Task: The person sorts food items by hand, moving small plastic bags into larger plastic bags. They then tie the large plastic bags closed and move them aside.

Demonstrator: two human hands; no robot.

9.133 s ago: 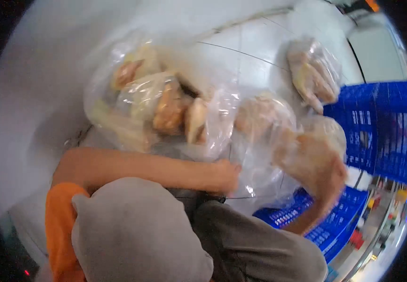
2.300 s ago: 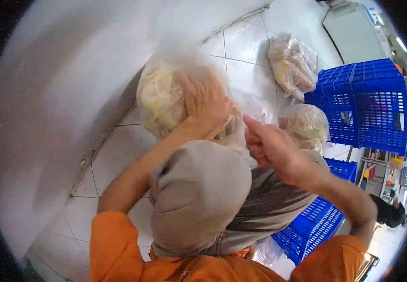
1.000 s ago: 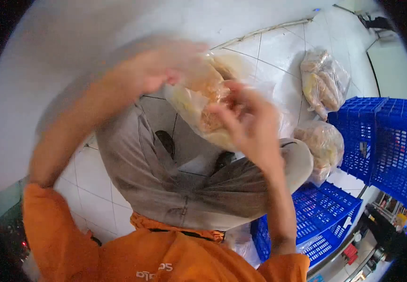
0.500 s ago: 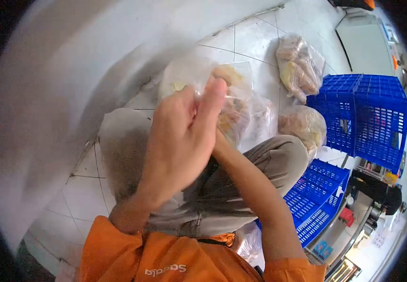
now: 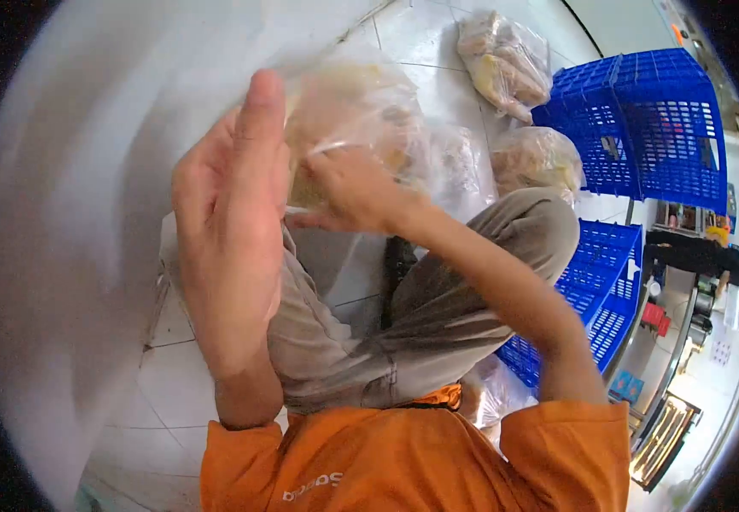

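Observation:
A clear plastic bag (image 5: 373,98) with pale yellow and pinkish pieces inside is held up over my lap, slightly blurred. My left hand (image 5: 233,205) is large in the foreground at the bag's left edge, thumb upright and fingers curled against the plastic, partly hidden behind the hand. Lower on the same bag, my right hand (image 5: 356,188) has its fingers bent round the plastic; their tips are hard to make out. Another filled clear bag (image 5: 463,162) lies just right of the held one, on the tiled floor.
Two more filled bags, one at the top (image 5: 506,60) and a rounder one (image 5: 540,160), lie beside a blue crate (image 5: 642,128). A second blue crate (image 5: 587,282) stands right of my knee. A white wall (image 5: 53,213) is at left. A person in black (image 5: 694,256) is at far right.
My left hand has moved left and up, away from my right hand. My right hand, earlier mostly hidden behind it, now shows on the bag. The view has shifted.

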